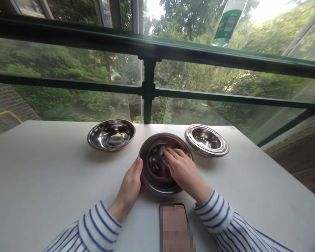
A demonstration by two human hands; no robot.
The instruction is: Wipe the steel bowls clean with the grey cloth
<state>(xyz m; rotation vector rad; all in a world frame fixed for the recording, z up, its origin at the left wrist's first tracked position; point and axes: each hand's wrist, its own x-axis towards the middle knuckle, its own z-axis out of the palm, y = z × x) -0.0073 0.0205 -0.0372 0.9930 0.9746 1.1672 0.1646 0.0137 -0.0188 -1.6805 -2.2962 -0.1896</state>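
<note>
A round steel bowl stands in front of me on the white table, tilted slightly or flat, I cannot tell which. My left hand grips its left rim, with the thumb on the edge and the other fingers hidden underneath. Inside the bowl, my right hand presses a crumpled whitish wad, like tissue or cloth, against the inner surface. Its fingers are bent together over the wad. Dark marks or reflections show on the bowl's inside, left of the wad.
Another steel bowl sits at the back left of the table. Stacked steel bowls stand at the back right. A phone lies near me. Behind runs a green railing, with a plastic bottle on it.
</note>
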